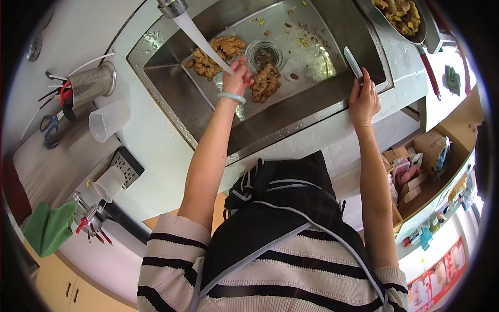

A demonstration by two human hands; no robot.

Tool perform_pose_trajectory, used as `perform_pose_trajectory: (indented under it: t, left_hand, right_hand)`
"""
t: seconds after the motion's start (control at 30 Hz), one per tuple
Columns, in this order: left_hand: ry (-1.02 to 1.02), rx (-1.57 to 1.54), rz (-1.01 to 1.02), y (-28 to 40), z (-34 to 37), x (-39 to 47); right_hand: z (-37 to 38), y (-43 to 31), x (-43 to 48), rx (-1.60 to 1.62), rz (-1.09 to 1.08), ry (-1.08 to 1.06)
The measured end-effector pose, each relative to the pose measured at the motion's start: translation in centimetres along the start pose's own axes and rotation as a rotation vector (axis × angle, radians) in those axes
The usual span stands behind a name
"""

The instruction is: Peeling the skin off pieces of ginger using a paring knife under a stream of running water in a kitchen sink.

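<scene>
My left hand (pixel 236 75) is in the stream of water (pixel 202 42) from the faucet (pixel 172 7), fingers loosely curled, with nothing visible in it. Its fingertips are close to a knobby ginger root (pixel 266 85) on the floor of the steel sink (pixel 288 111). More ginger root (pixel 228 46) lies behind the stream, towards the sink's far left. At the sink's right side, my right hand (pixel 364 99) grips a knife, whose blade (pixel 352 61) points away from me over the basin. The fingers hide most of its handle.
Peel scraps (pixel 303 41) are scattered around the drain (pixel 265 54). A red-handled pan (pixel 423 41) holding ginger stands at the upper right. On the left counter are a plastic cup (pixel 109 120), a mesh utensil holder (pixel 91 84) and blue-handled scissors (pixel 50 126). An open drawer (pixel 432 191) is at right.
</scene>
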State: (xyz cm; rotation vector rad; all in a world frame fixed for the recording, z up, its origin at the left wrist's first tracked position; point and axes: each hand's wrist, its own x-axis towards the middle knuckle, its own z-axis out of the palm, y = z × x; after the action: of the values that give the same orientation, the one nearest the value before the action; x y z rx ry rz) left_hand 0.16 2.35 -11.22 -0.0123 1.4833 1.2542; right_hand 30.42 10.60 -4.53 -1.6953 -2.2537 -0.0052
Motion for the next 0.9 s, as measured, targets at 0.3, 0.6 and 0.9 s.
perform_pose_trajectory:
  t: [0.3,0.6,0.9]
  left_hand:
    - [-0.081,-0.397,-0.174,3.5,3.7,0.0]
    - [-0.273,-0.540,-0.136,4.7,1.0,-1.1]
    - [-0.392,-0.588,-0.156,4.9,-0.9,-3.7]
  right_hand:
    - [0.1,-0.1,0.0,0.012,-0.020,0.019]
    - [0.4,0.2,0.3,0.011,-0.019,0.028]
    - [0.7,0.4,0.0,0.039,-0.054,0.009]
